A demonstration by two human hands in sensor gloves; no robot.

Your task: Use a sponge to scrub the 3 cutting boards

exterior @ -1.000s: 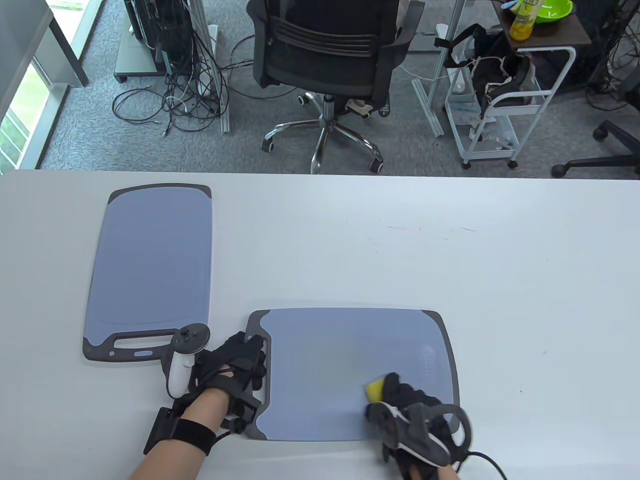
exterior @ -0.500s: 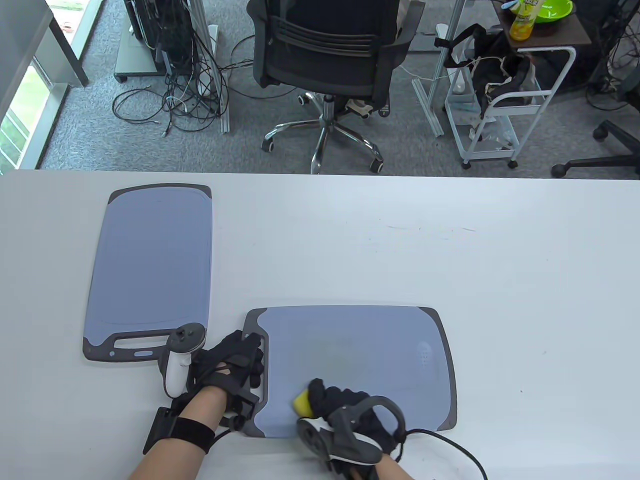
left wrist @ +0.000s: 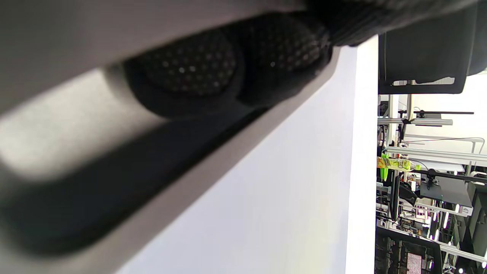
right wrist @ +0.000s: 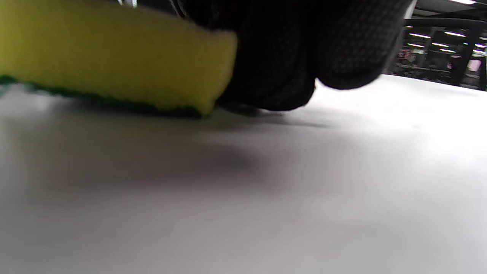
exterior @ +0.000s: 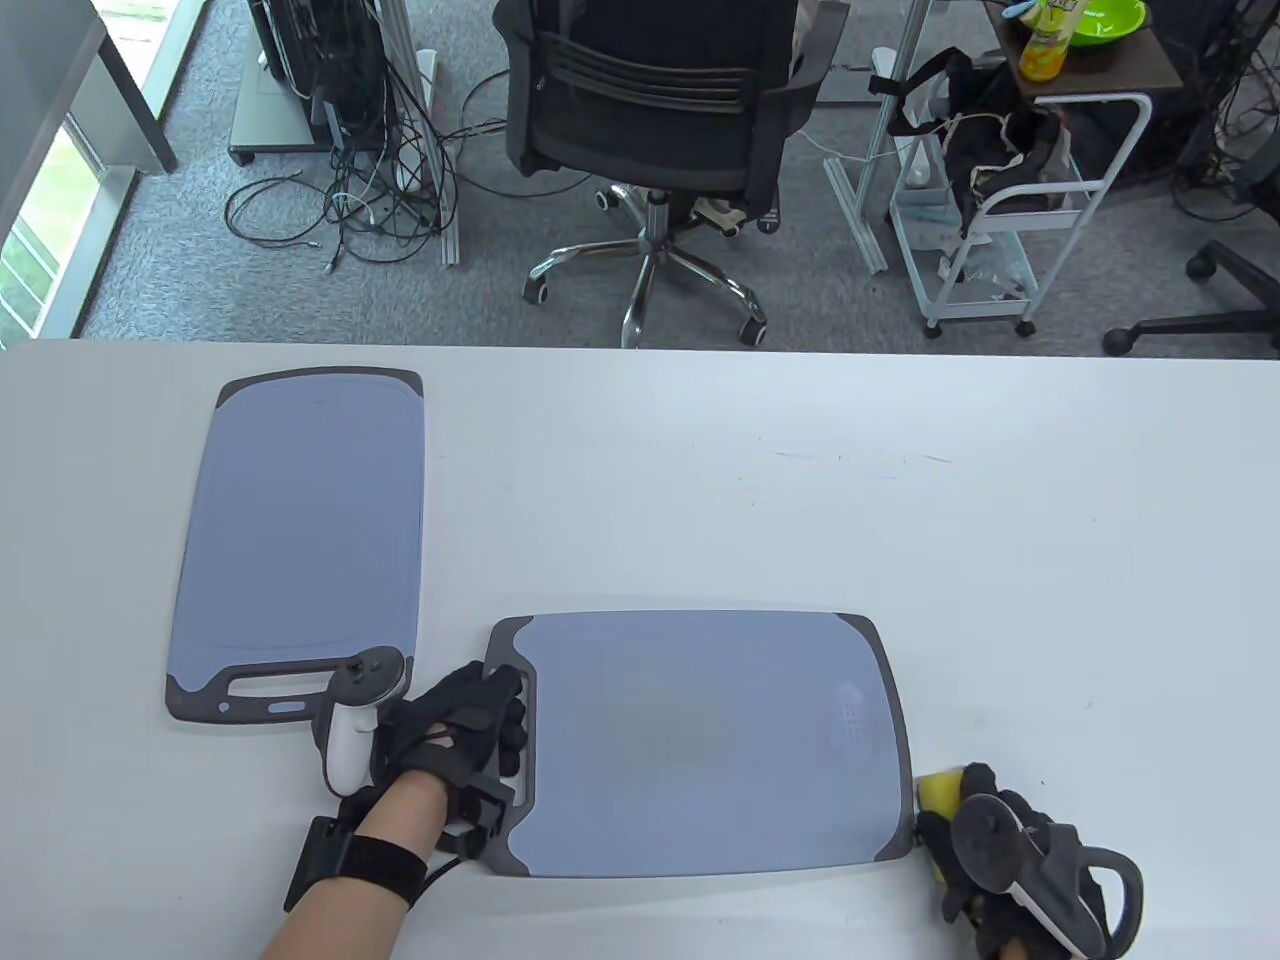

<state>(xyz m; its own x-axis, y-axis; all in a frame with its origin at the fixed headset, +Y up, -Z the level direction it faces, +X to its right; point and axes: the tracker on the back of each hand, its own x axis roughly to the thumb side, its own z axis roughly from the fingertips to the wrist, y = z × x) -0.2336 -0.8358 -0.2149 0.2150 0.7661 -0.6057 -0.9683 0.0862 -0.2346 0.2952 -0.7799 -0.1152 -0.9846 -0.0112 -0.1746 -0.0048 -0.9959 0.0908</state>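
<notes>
Two blue-grey cutting boards with dark rims lie on the white table [exterior: 1000, 560]. One cutting board [exterior: 300, 530] lies lengthwise at the left, and the near cutting board [exterior: 700, 740] lies crosswise by the front edge. My left hand [exterior: 480, 720] presses with spread fingers on the near board's handle end, and its fingertips [left wrist: 182, 68] rest on the grey rim. My right hand [exterior: 985, 810] grips a yellow sponge [exterior: 937, 790] on the table, just off the near board's right edge. The sponge [right wrist: 106, 61] has a green underside lying flat on the tabletop, with the fingers [right wrist: 304, 49] beside it.
Beyond the table's far edge stand a black office chair [exterior: 650, 110], a white wire cart [exterior: 1010, 220] and tangled cables [exterior: 370, 190] on the carpet. The front table edge runs just below both hands.
My right hand swept the sponge left across the near board's front strip, then back right and off its right edge onto the table. The left hand stayed on the handle end.
</notes>
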